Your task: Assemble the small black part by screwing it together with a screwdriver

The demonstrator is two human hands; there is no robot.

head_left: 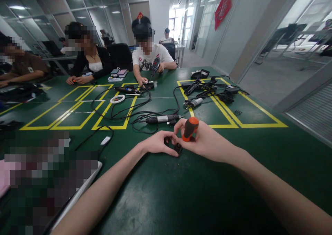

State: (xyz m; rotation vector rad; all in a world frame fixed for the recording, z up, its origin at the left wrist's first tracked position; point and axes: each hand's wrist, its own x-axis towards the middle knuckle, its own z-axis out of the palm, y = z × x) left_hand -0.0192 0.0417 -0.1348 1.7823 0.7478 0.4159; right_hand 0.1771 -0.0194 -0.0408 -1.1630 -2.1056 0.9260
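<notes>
Steadying a small black part (pixel 178 147) low at the green worktop (pixel 181 193), my left hand (pixel 159 143) curls thumb and fingers around it; my right hand (pixel 209 141) grips an orange-and-black screwdriver (pixel 192 125), best kept upright and turned slowly.

Orange handle (pixel 192 125): lower end hidden by right hand (pixel 207 139). Dark part (pixel 178 148) at left hand (pixel 158 143) — too small to identify. Lower left: items (pixel 80 179) pixelated. Person (pixel 27 67), upper left — cut off by edge.

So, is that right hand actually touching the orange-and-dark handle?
Touching. The head view shows the right hand curled around the orange-and-dark handle, gripping it between thumb and fingers.
</notes>
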